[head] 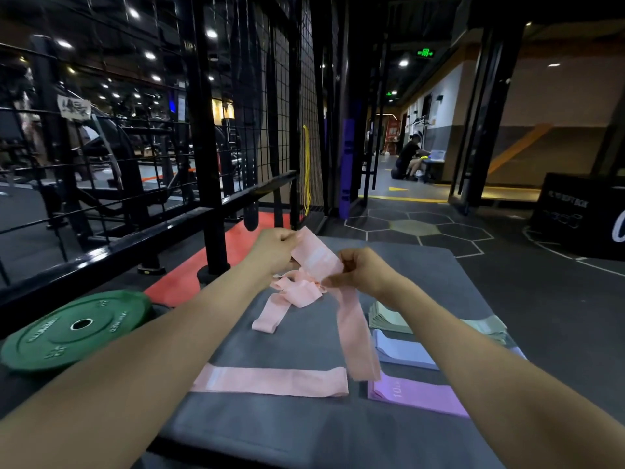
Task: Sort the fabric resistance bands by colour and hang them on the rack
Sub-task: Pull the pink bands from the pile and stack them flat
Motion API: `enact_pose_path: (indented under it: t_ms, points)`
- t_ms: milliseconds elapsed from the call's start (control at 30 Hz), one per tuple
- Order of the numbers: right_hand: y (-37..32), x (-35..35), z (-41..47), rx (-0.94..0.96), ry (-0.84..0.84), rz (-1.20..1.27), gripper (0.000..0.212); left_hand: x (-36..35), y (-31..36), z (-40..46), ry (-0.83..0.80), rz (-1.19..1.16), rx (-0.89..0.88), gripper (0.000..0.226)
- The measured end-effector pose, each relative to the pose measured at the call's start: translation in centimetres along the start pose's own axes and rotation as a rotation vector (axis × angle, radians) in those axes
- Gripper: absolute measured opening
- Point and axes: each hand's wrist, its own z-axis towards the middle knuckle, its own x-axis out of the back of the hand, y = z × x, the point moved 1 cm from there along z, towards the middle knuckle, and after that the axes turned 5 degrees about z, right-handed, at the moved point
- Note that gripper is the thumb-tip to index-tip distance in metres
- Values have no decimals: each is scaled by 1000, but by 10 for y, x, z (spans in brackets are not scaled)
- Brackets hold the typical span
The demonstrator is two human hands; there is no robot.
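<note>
My left hand [275, 248] and my right hand [362, 269] both pinch a pink fabric band [316, 257] held above a grey mat [304, 421]. One end of this band hangs down past my right wrist. A loose heap of pink bands [291, 292] lies on the mat just under my hands. One pink band [274, 380] lies flat and straight near me. At the right of the mat lie stacks of pale green bands [389, 318], light blue bands [402, 350] and purple bands [416, 394]. The black wire grid rack [263, 106] stands behind the mat.
A green weight plate [77, 328] lies on the floor at the left. A red mat [209, 262] lies by the rack's base. A black soft box [581, 214] stands at the far right. A person sits far down the corridor [409, 157].
</note>
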Motion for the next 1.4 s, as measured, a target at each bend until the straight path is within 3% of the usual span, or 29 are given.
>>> enact_pose_path:
  t_ms: [200,333,500,667,900,1133,1300,1400]
  points:
    - [23,8,-12,-66,-60,-310,36,18,-18,4,159,-131,47,20]
    - [43,11,-23,-143,-109,-422,14,35,-32,6,266,-129,110,22]
    - [64,11,-34,-235,-94,-521,10,51,-51,0,334,-124,154,22]
    - [73,8,-41,-319,-87,-432,15,62,-77,-12,382,-134,224,26]
    - [93,-10,-47,-503,12,-104,10,80,-129,-25,419,-133,344,24]
    - [120,-40,-36,-637,160,177,22,108,-196,-30,408,192,403,27]
    - [143,-68,-30,-685,273,68,4,108,-221,-37,362,304,399,26]
    - [146,-81,-28,-703,309,-124,26,108,-235,-39,332,379,409,25]
